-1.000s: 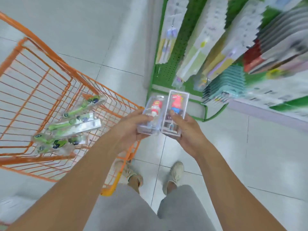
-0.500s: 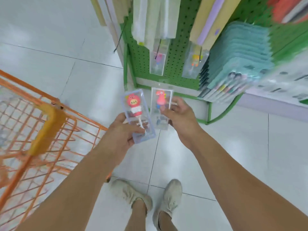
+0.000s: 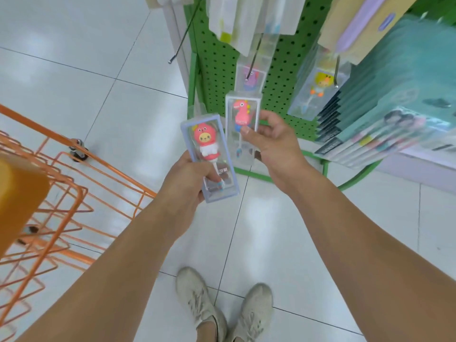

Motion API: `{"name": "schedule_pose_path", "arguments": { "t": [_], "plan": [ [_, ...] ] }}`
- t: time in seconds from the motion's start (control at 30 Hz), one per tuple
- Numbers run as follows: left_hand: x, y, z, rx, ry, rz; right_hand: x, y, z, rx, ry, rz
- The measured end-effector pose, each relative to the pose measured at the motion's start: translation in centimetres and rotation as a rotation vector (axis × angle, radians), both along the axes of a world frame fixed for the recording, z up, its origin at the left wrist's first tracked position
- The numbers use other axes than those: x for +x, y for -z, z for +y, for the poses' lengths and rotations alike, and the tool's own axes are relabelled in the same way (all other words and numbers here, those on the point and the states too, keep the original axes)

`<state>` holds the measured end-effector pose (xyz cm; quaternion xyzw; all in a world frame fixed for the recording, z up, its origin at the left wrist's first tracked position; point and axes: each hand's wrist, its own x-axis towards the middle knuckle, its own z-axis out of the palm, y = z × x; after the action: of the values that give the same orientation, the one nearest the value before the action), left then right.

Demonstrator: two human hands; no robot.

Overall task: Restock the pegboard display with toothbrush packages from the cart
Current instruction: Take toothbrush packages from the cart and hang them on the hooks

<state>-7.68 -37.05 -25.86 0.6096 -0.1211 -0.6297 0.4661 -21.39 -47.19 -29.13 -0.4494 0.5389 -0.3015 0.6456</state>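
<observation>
Each hand grips a clear plastic toothbrush box before the green pegboard (image 3: 217, 70): left hand (image 3: 190, 178) a pink-chick one (image 3: 209, 156), right hand (image 3: 274, 144) a pink-dinosaur one (image 3: 243, 114). The orange wire cart (image 3: 74, 183) stands left.

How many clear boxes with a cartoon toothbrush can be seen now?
4. One in the left hand, one in the right hand, two hanging on the pegboard: a purple one and a yellow one. More may hang behind these.

Left package (image 3: 209, 159): clear box, pink chick-like toothbrush, upright, slightly tilted.
Right package (image 3: 243, 124): clear box, pink dinosaur toothbrush, upright before green pegboard (image 3: 217, 70).
</observation>
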Motion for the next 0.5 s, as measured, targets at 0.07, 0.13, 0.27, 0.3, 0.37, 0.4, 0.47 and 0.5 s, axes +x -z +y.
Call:
{"name": "schedule_pose_path", "arguments": {
  "t": [0.07,0.13,0.27,0.3,0.37,0.4,0.47,0.5],
  "plan": [
    [-0.1,-0.1,-0.2,0.007,-0.01,0.009,0.3,0.1,-0.2,0.003,-0.004,-0.004],
    [-0.2,-0.1,-0.6,0.016,-0.019,0.002,0.6,-0.1,-0.4,0.0,0.011,-0.019],
    [-0.4,0.0,-1.1,0.024,-0.022,0.001,0.5,0.1,0.2,0.028,0.037,-0.068],
    [-0.5,0.0,-1.1,0.031,-0.027,-0.001,0.3,0.2,0.4,0.035,0.037,-0.071],
    [-0.6,0.2,-1.2,0.048,-0.046,-0.008,0.1,0.3,0.6,0.025,0.013,-0.06],
    [-0.7,0.3,-1.3,0.055,-0.053,-0.006,0.0,0.3,0.6,0.018,-0.01,-0.053],
    [-0.7,0.4,-1.3,0.069,-0.066,-0.002,0.0,0.1,0.7,0.009,-0.052,-0.045],
    [-0.7,0.4,-1.3,0.073,-0.068,-0.005,0.1,0.1,0.6,-0.003,-0.062,-0.045]
  ]
}}
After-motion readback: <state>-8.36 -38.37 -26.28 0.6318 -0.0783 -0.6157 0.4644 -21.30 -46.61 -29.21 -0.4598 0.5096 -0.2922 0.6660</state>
